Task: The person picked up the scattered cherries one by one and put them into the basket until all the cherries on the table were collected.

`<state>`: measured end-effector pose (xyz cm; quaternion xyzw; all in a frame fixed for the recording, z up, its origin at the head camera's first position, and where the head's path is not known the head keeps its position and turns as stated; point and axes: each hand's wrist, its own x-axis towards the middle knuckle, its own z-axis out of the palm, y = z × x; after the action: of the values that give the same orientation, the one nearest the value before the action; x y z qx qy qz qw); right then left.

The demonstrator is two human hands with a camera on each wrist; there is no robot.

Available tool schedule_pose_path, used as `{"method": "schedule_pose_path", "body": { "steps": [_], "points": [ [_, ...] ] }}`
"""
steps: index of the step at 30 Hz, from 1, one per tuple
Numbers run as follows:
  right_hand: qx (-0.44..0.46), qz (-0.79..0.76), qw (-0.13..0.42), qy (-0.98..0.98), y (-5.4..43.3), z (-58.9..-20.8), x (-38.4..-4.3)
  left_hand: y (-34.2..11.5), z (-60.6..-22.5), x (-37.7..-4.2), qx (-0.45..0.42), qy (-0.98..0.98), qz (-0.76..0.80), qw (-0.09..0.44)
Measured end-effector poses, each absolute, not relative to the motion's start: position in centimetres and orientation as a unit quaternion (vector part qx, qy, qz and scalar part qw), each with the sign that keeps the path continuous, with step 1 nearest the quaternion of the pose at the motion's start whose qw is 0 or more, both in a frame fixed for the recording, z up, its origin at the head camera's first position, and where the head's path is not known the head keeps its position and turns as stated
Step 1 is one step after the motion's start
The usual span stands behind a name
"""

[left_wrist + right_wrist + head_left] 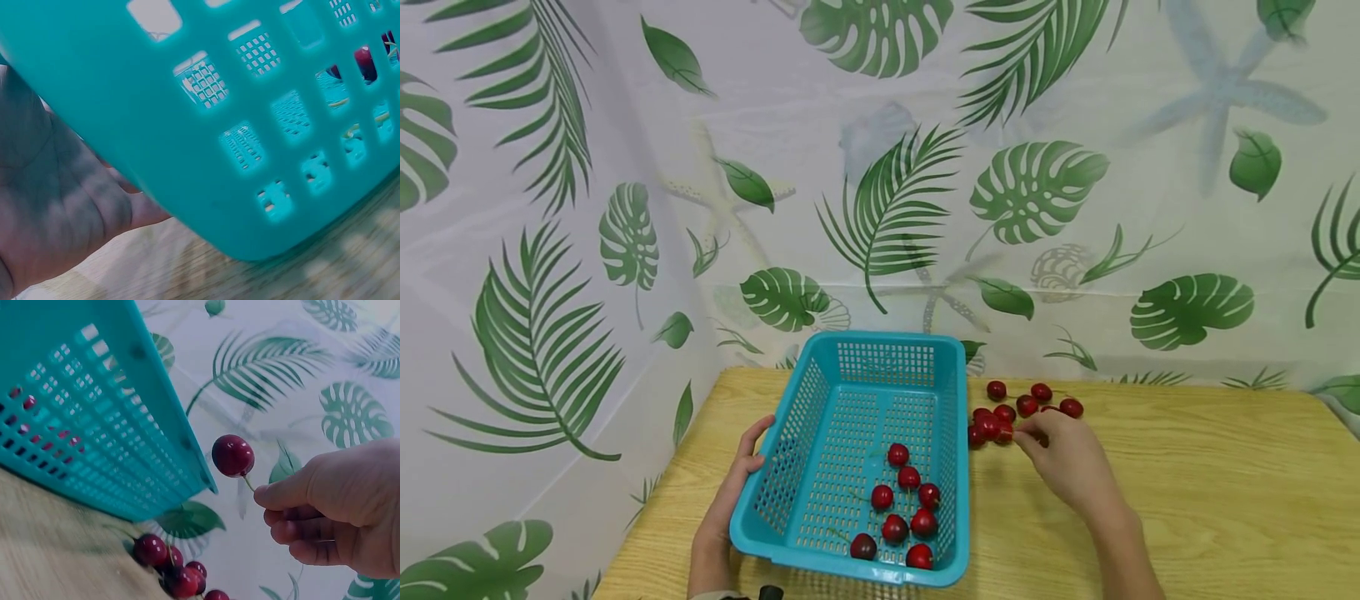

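Note:
A turquoise plastic basket (880, 406) stands on the wooden table with several red cherries (894, 528) inside, gathered toward its near right. My left hand (727, 493) holds the basket at its left rim. In the left wrist view, the palm (53, 187) shows beside the basket wall, which partly hides the fingers. To the right of the basket, my right hand (1070, 454) is over the edge of a loose cluster of cherries (987, 427). The right wrist view shows its thumb and finger pinching the stem of one cherry (233, 455), which is off the table.
The pale wood-grained table (1217, 492) extends to the right of the right hand. A white cloth with green leaf prints (880, 208) hangs behind the table and along the left side. The basket's right wall stands between the cluster and the cherries inside.

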<state>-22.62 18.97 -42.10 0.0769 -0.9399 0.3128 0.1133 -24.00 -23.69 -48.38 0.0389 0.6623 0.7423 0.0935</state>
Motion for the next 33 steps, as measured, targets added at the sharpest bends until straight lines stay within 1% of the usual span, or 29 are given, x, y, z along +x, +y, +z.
{"method": "schedule_pose_path", "body": {
  "steps": [3, 9, 15, 18, 23, 27, 29, 33],
  "points": [
    [0.097, 0.313, 0.126, -0.936, 17.6, -41.6, -22.2, -23.7, -48.4, -24.0, 0.040, 0.666, 0.739, 0.092],
    [0.140, 0.301, 0.129, -0.934, 14.4, -41.1, -21.6, -23.6, -48.4, -24.0, 0.037, 0.664, 0.741, 0.092],
    [0.199, 0.262, 0.170, -0.929, 11.0, -41.3, -20.5, -23.7, -48.4, -24.1, 0.036, 0.667, 0.739, 0.089],
    [0.232, 0.240, 0.181, -0.925, 9.7, -41.6, -20.1, -23.8, -48.4, -24.1, 0.035, 0.668, 0.738, 0.088],
    [0.282, 0.217, 0.173, -0.918, 8.1, -42.3, -19.4, -23.7, -48.4, -24.1, 0.027, 0.666, 0.740, 0.093],
    [0.303, 0.189, 0.166, -0.919, 7.1, -42.8, -19.1, -23.6, -48.4, -24.1, 0.026, 0.664, 0.740, 0.098],
    [0.307, 0.180, 0.153, -0.922, 6.9, -43.0, -19.0, -23.6, -48.3, -24.1, 0.027, 0.664, 0.741, 0.099],
    [0.302, 0.176, 0.110, -0.931, 6.7, -43.1, -19.0, -23.6, -48.3, -24.1, 0.029, 0.665, 0.740, 0.098]
  ]
}}
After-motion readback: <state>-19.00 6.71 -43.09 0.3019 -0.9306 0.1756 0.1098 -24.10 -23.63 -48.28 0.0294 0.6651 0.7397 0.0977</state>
